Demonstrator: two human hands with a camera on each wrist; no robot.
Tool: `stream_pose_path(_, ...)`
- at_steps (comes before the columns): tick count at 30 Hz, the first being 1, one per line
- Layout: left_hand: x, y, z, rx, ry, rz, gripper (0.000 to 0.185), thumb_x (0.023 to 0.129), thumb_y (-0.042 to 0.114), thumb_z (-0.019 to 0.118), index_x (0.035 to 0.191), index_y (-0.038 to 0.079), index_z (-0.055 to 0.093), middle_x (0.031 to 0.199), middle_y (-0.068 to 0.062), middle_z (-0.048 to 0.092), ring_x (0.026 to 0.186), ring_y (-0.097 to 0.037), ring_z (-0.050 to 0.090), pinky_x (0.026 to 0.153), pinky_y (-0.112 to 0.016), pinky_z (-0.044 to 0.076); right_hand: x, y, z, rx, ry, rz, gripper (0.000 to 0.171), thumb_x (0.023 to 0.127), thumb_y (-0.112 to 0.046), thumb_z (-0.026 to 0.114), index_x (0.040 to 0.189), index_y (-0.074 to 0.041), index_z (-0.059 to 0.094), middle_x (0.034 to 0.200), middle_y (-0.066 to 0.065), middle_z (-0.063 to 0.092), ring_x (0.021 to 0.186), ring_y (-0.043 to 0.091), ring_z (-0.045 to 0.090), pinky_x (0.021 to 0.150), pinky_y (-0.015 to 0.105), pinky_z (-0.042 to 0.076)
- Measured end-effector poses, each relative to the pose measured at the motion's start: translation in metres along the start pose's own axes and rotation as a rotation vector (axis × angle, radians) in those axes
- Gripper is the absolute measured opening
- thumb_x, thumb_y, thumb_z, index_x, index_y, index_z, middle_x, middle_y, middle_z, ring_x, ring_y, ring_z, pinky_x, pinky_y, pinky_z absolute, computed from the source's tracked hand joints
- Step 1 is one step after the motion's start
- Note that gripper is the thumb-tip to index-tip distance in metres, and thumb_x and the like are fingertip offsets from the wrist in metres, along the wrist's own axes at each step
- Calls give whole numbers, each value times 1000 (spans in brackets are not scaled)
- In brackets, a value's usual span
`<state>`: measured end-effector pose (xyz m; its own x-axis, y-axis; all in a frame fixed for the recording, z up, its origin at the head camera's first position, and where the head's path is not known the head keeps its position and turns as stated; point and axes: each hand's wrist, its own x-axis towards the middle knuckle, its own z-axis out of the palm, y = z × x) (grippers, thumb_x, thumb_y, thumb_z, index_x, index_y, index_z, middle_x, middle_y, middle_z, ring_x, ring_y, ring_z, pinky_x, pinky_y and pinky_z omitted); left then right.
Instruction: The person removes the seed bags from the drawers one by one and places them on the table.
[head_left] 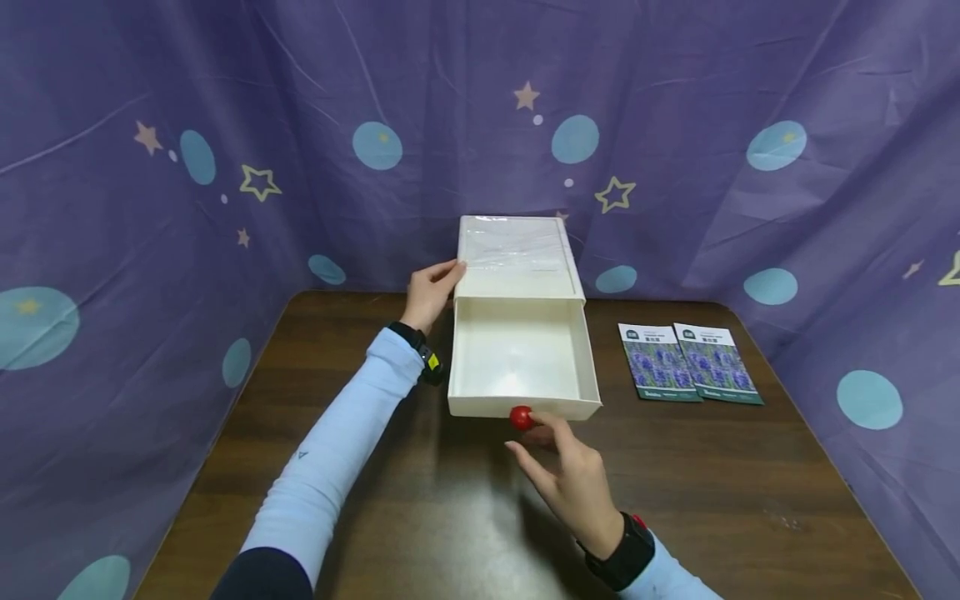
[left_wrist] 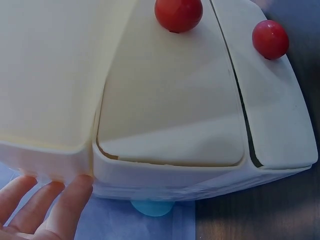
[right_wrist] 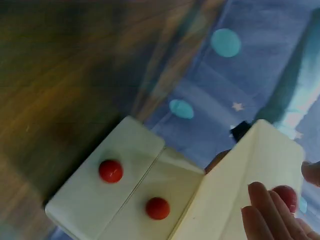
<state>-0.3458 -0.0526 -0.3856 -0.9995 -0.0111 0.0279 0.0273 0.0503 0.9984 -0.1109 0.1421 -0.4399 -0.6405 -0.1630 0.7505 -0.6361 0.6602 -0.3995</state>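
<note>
A white drawer cabinet point(head_left: 513, 258) stands at the back middle of the table. Its top drawer point(head_left: 517, 358) is pulled out and looks bare inside. At the cabinet's left side is my left hand point(head_left: 431, 296), fingertips touching its upper edge. My right hand point(head_left: 573, 479) is at the front of the drawer, fingers by the round red knob point(head_left: 521, 418) and thumb spread away from it. In the right wrist view the knob point(right_wrist: 285, 198) shows between fingers and thumb. Two lower drawers, both pushed in, carry red knobs of their own point(left_wrist: 270, 39).
Right of the cabinet, two overlapping packets with purple flower pictures point(head_left: 660, 365) lie flat on the brown wooden table point(head_left: 675, 483). A purple curtain point(head_left: 480, 92) with stars and blue circles hangs close behind the cabinet and along both sides.
</note>
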Motion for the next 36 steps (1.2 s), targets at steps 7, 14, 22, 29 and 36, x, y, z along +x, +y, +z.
stream_pose_path(7, 1, 0, 2, 6, 3, 8, 49, 84, 41, 66, 125, 14, 60, 118, -5, 61, 99, -17, 60, 72, -29, 55, 3, 11, 14, -119, 38, -29, 39, 85, -36, 67, 106, -3, 60, 83, 2, 66, 63, 11, 62, 49, 28, 51)
stream_pose_path(14, 0, 0, 0, 1, -1, -7, 51, 84, 43, 66, 126, 15, 60, 119, -5, 60, 100, -18, 60, 75, -30, 54, 21, 18, 13, -72, 14, -4, 37, 84, -31, 69, 105, -3, 58, 83, 2, 62, 67, 11, 59, 58, 29, 53)
stream_pose_path(22, 0, 2, -1, 3, 7, -27, 50, 83, 43, 66, 126, 16, 60, 119, -4, 60, 101, -17, 59, 75, -30, 54, 58, 35, 20, -6, -51, 115, 39, 78, -19, 76, 108, -6, 54, 88, 4, 64, 74, 16, 63, 63, 35, 55)
stream_pose_path(29, 0, 2, -1, 1, 10, -25, 48, 84, 41, 67, 124, 16, 62, 119, -3, 60, 98, -16, 60, 73, -29, 54, 82, 57, 37, 70, -59, 181, 36, 82, -20, 72, 109, -6, 52, 92, 5, 65, 73, 14, 63, 65, 30, 56)
stream_pose_path(36, 0, 1, -2, 31, 15, -19, 48, 83, 43, 67, 123, 18, 62, 118, -2, 61, 96, -16, 60, 71, -29, 55, 100, 71, 49, 67, -53, 220, 35, 82, -17, 72, 108, -6, 51, 89, 6, 64, 72, 15, 63, 66, 30, 55)
